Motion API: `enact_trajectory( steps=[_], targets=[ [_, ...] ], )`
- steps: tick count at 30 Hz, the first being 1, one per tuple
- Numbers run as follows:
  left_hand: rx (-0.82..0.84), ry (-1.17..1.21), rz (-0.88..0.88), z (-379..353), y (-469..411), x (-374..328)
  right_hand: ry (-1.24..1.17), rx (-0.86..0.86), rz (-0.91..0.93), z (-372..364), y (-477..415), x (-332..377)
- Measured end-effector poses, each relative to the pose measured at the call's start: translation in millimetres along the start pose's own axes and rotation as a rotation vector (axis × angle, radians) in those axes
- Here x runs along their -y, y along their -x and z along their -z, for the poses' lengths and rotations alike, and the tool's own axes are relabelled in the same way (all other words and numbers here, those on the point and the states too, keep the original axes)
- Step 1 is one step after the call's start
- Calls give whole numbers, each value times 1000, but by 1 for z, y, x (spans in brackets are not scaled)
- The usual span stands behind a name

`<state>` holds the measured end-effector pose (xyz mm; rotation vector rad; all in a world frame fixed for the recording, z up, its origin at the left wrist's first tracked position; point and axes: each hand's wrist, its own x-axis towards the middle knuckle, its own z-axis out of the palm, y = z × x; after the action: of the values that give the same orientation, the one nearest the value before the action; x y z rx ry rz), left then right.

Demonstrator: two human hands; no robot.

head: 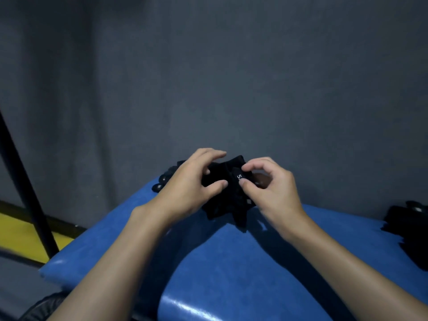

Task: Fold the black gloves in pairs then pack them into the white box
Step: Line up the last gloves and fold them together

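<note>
While the left hand is clasping the bundle of black gloves at the far edge of the blue desk, the right hand is pinching a wrist strap marked with white lettering. The left grip is lying wide, with fingers spread over the top of the bundle and the thumb pressing in from the near side. The right grip is narrow, thumb and forefinger closing on the strap alone.

The fabric is sagging where it is unsupported, and loose glove fingers are drooping onto the desk. From this the gloves are judged soft, light and limp, likely to slump or spring open once released. The strap looks the firmer part and is probably the best place to take hold. The folded body is better pressed flat under a broad palm than pinched. Dropping them would do them little harm.

A further glove with pale knuckle studs is lying just behind the left hand. Another dark heap of gloves is resting well apart at the right edge of the desk. The white box is not appearing in view. A black pole is slanting across the left, in front of a grey backdrop.
</note>
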<state>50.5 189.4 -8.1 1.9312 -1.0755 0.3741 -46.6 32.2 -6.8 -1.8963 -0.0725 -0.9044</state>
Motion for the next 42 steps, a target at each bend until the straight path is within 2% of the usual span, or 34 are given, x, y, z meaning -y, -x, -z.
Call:
enact_trajectory(
  steps=[4,8,13,16,20,23,25,26,30,33,36,38,42],
  targets=[
    [48,2,37,-7,1,-24,21,15,18,26,12,11],
    [45,149,63,-19,0,-41,-65,38,-81,53,28,13],
    [73,298,89,-34,-1,-60,42,45,-112,85,42,6],
    [90,413,86,-38,-1,-73,81,9,-67,97,43,7],
    [98,457,148,-35,0,-81,283,19,22,106,43,7],
    [175,284,201,-35,4,-76,390,226,45,114,52,3],
    [198,121,199,-37,10,-69,427,428,-61,115,60,3],
    [198,67,194,-39,13,-65,436,466,-100,115,63,1],
    [306,-21,149,-51,24,-46,491,345,-120,118,64,-18],
    [458,-65,115,-64,31,-32,523,404,-161,117,65,-30],
    [596,-127,152,-68,35,-25,483,450,-192,112,65,-39],
    [644,-193,135,-68,35,-23,487,490,-216,109,65,-47],
    [684,-307,94,-72,31,-22,644,563,-237,106,65,-58]
  ],
)
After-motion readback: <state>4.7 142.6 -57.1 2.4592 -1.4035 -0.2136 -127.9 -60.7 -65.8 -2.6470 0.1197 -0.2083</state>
